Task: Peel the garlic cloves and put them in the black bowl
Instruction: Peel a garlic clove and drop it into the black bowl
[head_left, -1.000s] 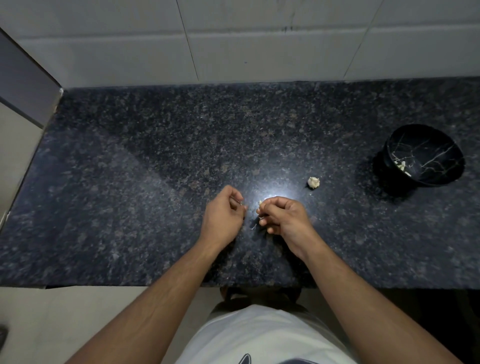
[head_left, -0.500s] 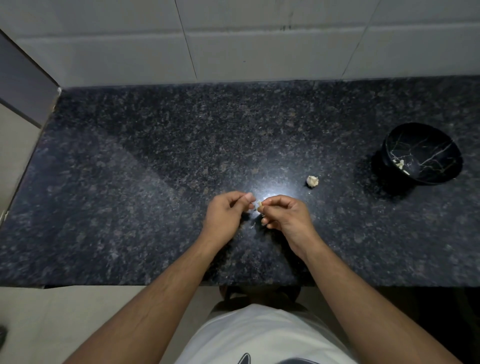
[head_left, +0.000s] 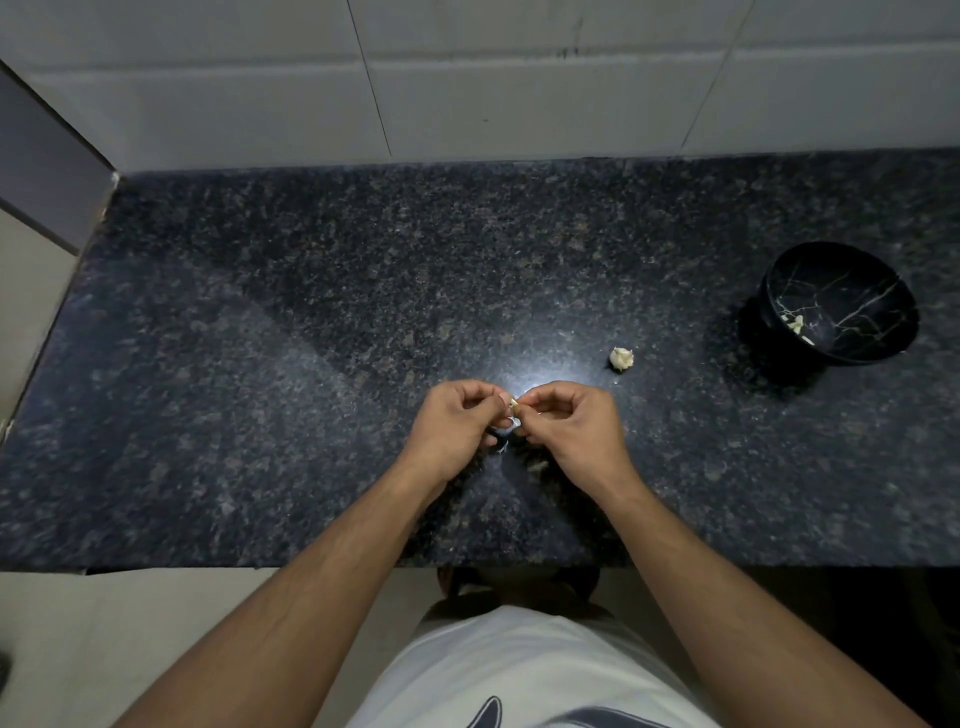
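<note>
Over the middle of the dark granite counter (head_left: 260, 364), my left hand (head_left: 457, 426) and my right hand (head_left: 566, 431) meet fingertip to fingertip. Between them they pinch a small garlic clove (head_left: 514, 408); most of it is hidden by the fingers. A thin scrap of white skin (head_left: 506, 428) hangs just under the clove. To the right lies another piece of garlic (head_left: 622, 358) on the counter. The black bowl (head_left: 862, 291) with white veins stands at the far right and holds pale peeled cloves (head_left: 795, 325).
A white tiled wall (head_left: 519, 78) runs along the back of the counter. A grey panel (head_left: 36, 171) stands at the left end. The counter's front edge is close to my body, with pale floor below at the left.
My hands were slightly apart a second ago; they have come together and both now pinch the clove. The view shifted slightly. The loose garlic and the bowl stayed put.
</note>
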